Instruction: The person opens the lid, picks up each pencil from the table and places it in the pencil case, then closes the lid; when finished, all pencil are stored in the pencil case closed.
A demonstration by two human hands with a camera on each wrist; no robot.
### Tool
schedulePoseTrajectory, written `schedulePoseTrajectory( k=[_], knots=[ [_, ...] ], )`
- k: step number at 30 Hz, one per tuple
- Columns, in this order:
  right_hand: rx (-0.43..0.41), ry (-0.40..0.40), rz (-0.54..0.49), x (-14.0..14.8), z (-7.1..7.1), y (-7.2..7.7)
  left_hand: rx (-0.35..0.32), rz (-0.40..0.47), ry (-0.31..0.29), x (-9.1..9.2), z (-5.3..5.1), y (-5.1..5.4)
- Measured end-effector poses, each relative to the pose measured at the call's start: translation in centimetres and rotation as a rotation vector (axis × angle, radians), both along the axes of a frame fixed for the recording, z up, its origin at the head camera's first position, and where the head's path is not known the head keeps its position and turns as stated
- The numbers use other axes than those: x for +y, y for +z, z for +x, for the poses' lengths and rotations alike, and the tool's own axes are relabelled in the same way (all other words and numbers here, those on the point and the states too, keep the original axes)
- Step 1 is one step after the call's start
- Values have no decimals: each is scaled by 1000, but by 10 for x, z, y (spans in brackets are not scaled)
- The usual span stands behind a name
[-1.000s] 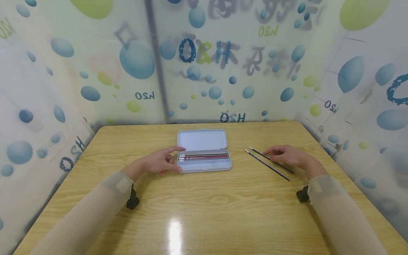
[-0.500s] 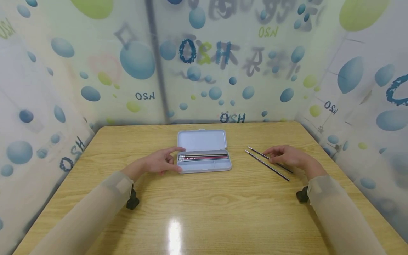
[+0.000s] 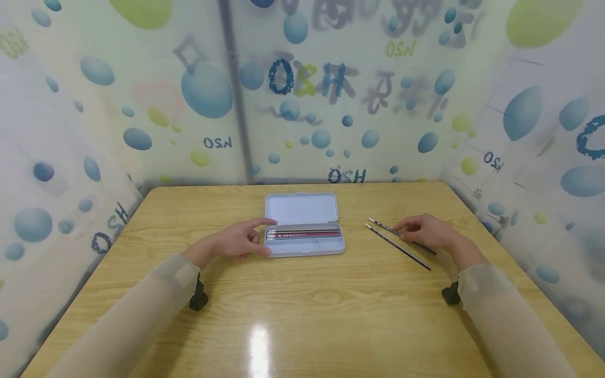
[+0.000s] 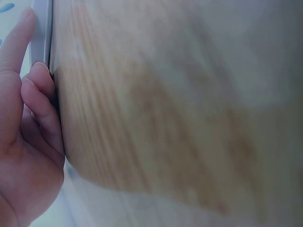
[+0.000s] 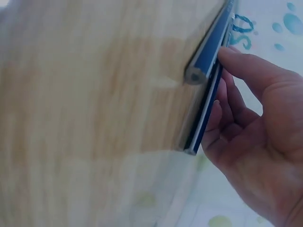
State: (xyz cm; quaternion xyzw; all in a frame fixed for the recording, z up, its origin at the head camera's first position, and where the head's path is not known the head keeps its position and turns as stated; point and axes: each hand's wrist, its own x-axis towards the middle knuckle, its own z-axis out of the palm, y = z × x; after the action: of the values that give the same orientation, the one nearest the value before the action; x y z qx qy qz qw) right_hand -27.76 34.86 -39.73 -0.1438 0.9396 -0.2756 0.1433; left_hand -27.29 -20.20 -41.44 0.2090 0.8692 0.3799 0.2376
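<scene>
A pale pencil case (image 3: 294, 246) lies open on the table, its lid (image 3: 301, 208) laid back behind it. Several pencils (image 3: 307, 233) fill its rear compartment. My left hand (image 3: 238, 240) holds the case's left end, thumb at the near corner and index finger at the far one; the other fingers curl beside it. At the right, two dark pencils with whitish ends lie slantwise on the table. My right hand (image 3: 429, 231) pinches the farther pencil (image 3: 384, 227) between thumb and fingers. Closer to me is the other loose pencil (image 3: 399, 248), untouched.
The wooden table (image 3: 312, 304) reaches back to a patterned curtain (image 3: 302, 105), which also encloses both sides. Dark wrist devices sit under both sleeves. A bright reflection shows on the table's near part.
The hands, case and pencils keep practically the same places. The right hand's pencil shifts very slightly against the other one. The head view moves a little.
</scene>
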Motion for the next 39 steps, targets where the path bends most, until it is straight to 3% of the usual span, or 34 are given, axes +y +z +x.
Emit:
schedulePoseTrajectory(
  k=[9,15,24,39],
  knots=[
    [52,-13,8,-4,1,5,-3,0,4,0,0,0],
    [102,-40,-72,-6,2,7,0,-5,5,0,1,0],
    [160,14,-98,-25,5,16,-11,16,2,1,2,1],
    [144,120,-123,-82,-4,23,-11,20,-2,-1,-1,-2]
  ],
)
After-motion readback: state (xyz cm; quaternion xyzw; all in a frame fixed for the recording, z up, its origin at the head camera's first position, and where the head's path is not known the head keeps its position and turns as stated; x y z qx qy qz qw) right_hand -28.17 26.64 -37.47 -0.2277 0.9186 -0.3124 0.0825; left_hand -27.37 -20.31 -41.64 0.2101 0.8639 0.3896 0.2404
